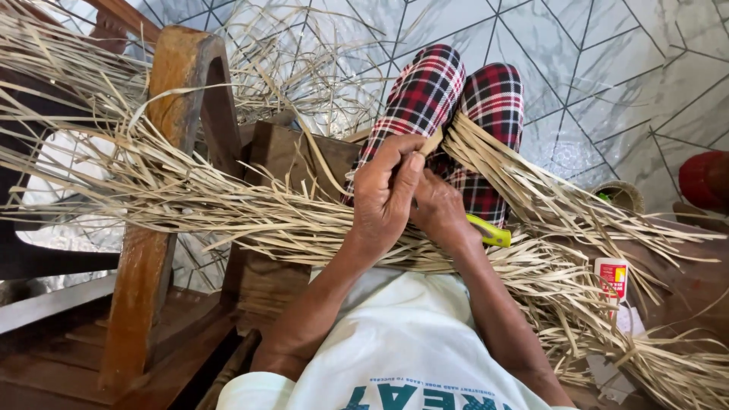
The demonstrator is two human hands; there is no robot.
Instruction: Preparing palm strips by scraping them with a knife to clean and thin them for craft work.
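While the left hand (387, 199) pinches the end of one flat dry leaf strip (431, 143) between thumb and forefinger at the middle of the frame, its grip is closed tight on that strip. Just behind it the right hand (440, 212) is curled shut around a yellow-handled tool (490, 231), whose handle sticks out toward the right; its working end is hidden behind the left hand. The two hands touch.

To do this well, I judge the pinch should stay near the strip's tip, holding it taut and flat, with the tool kept in line with the fibres so the strip does not tear or wander off.

From the pinched tip, the strip's long axis slants toward the lower right, in line with the bundle of strips (531, 190) fanning across the lap and over the plaid trousers (425, 91). More strips (190, 197) spread to the left across a wooden chair (178, 99). A small white glue bottle (612, 277) stands at the right, and a tiled floor (607, 76) fills the upper frame.
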